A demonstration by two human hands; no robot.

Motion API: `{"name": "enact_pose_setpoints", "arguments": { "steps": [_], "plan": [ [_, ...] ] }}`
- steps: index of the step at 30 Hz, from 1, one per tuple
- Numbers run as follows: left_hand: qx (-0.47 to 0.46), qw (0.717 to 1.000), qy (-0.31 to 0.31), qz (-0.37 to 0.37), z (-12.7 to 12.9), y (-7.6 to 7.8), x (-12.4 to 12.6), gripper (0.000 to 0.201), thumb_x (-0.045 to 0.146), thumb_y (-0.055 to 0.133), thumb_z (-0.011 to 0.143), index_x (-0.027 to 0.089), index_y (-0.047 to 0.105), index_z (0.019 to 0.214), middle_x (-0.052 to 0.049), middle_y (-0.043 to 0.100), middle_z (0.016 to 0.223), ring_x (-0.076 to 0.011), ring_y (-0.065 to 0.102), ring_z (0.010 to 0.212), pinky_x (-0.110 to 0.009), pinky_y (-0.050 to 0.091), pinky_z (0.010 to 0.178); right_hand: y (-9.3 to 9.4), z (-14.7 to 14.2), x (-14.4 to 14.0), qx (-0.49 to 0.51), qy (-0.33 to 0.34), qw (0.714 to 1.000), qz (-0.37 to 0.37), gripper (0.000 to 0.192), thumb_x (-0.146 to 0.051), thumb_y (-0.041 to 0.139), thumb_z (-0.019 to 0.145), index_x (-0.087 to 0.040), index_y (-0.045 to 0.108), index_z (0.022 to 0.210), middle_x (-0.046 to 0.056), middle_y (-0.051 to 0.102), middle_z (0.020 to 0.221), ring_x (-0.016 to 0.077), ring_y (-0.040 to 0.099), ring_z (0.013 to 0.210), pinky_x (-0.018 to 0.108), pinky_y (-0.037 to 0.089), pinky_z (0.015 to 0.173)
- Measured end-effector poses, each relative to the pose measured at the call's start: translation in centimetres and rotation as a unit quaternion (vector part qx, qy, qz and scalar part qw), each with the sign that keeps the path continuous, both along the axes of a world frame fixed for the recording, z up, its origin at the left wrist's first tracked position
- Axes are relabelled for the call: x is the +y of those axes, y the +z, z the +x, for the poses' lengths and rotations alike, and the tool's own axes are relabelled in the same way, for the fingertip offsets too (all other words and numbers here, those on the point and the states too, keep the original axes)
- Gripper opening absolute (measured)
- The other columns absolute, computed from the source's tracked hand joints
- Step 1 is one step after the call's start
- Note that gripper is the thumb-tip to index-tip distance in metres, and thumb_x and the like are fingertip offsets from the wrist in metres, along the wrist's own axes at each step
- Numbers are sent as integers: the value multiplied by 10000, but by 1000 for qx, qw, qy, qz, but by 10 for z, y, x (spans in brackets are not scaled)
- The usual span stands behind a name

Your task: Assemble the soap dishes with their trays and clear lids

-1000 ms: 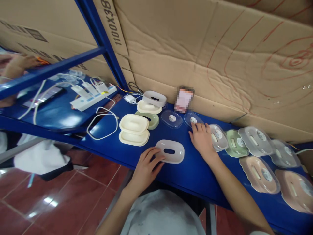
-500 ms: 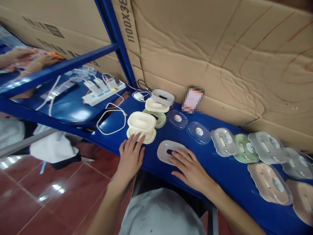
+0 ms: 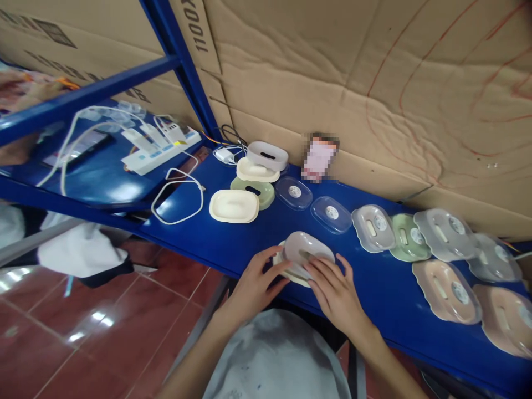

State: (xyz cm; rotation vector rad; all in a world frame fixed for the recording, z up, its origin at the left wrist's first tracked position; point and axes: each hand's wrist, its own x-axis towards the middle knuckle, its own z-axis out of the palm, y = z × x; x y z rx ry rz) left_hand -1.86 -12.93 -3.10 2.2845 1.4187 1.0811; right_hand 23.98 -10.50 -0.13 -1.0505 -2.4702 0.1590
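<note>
In front of my body, a pale grey oval dish [image 3: 302,244] rests on a cream base [image 3: 300,280], most of which it hides. My left hand [image 3: 258,281] grips the left edges, thumb and fingers around the cream base. From the right, my right hand [image 3: 332,288] holds the grey dish, with fingertips over its middle slot. Farther back on the left lies another cream base [image 3: 234,206]. Touching it from behind is a green dish with a slot [image 3: 261,194].
A second grey dish [image 3: 268,155] sits on a cream base [image 3: 258,172] at the back. Two clear lids [image 3: 331,214] lie near a pixelated phone [image 3: 319,158]. Several lidded dishes [image 3: 446,291] line the right. A power strip [image 3: 160,151], cables and another person's arm [image 3: 16,152] are at left.
My left hand has brought a cream base rightward from the pile, and the grey dish now sits on it. Both hands are closer together. The view has shifted slightly.
</note>
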Motion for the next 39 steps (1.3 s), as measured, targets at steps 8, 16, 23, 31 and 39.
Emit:
{"name": "enact_pose_setpoints", "arguments": {
  "steps": [8,16,23,31,39],
  "plan": [
    [69,994,-72,-34,-4,1,8,539,193,778,973,290,608,1475,-134,504,1653,-354,444,1564,-586,525,1196,-6,4,-4,-66,79,994,-24,383,-195,485,1110,-260,626,1461,52,610,1590,229,550,1480,575,301,1335],
    [-2,994,-63,-86,-7,11,5,450,184,739,980,296,674,1411,-128,336,1765,-377,371,1625,-608,485,1238,-12,26,76,-73,-140,987,21,578,-394,504,1116,-191,434,1653,200,446,1693,387,389,1598,666,366,1274],
    [-89,973,-36,-208,-15,12,14,717,187,848,908,324,503,1522,-108,467,1689,-296,494,1560,-528,473,1272,-13,31,65,15,-167,985,-43,454,-409,536,1107,-244,583,1528,162,629,1390,356,513,1501,585,518,1185],
    [-91,982,-50,-156,-13,7,19,826,229,861,914,387,423,1596,-122,435,1684,-342,464,1573,-579,498,1245,2,37,7,86,-14,991,-102,526,-230,598,1076,-328,527,1589,117,578,1545,292,542,1508,490,567,1186],
    [-36,990,-82,-113,-11,6,20,538,284,836,943,356,610,1425,-96,510,1597,-327,577,1464,-545,578,1177,-13,34,0,-31,60,997,-25,506,-141,571,1058,-279,594,1545,107,623,1525,316,404,1610,568,492,1260]
  ]
}}
